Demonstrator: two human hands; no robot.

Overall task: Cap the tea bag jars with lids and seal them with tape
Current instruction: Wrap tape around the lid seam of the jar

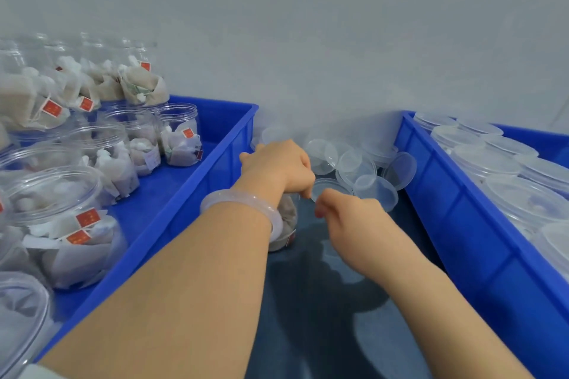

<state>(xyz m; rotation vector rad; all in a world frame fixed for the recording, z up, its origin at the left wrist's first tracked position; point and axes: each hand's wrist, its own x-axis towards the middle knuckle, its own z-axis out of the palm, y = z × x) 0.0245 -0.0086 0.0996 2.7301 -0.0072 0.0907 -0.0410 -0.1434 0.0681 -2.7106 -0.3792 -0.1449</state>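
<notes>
The jar (pixel 288 216) I'm working on stands on the dark tabletop (pixel 323 311), in the strip between two blue crates and nearer the left one. My left hand (pixel 275 164) covers its top, fingers curled down around the rim and gripping it, so I can't see whether a lid is on. My right hand (pixel 348 214) sits just beside it with the fingers curled tight; I can't tell what they pinch, if anything. A pale bangle (pixel 246 203) and my forearm hide much of the jar's wall. Behind the hands, toward the tabletop's far edge, loose clear lids (pixel 354 163) lie in a heap. The left crate (pixel 215 169) holds open jars of tea bags (pixel 178 138); the right crate (pixel 446 209) holds capped jars (pixel 492 163).
</notes>
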